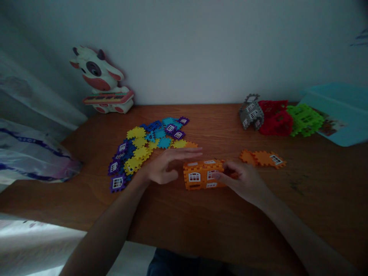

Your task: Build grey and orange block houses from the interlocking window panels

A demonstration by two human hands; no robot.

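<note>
An orange toy house block [198, 182], built of interlocking tiles with white window pieces, stands on the wooden table in front of me. My right hand [244, 179] grips its right end, thumb on the near face. My left hand [169, 164] is at its left, fingers stretched out and apart from the block, holding nothing. Just past my left fingertips an orange tile [189, 145] shows in part. To the right of the block lie loose orange tiles [266, 158], one with a white window.
Yellow tiles [139, 153], blue and purple ones lie piled at left. At the back right stand a grey tile cube [251, 114], red [276, 119] and green [306, 120] builds, and a light blue bin [342, 115]. A cow toy keyboard [109, 101] and a plastic bag [34, 153] are left.
</note>
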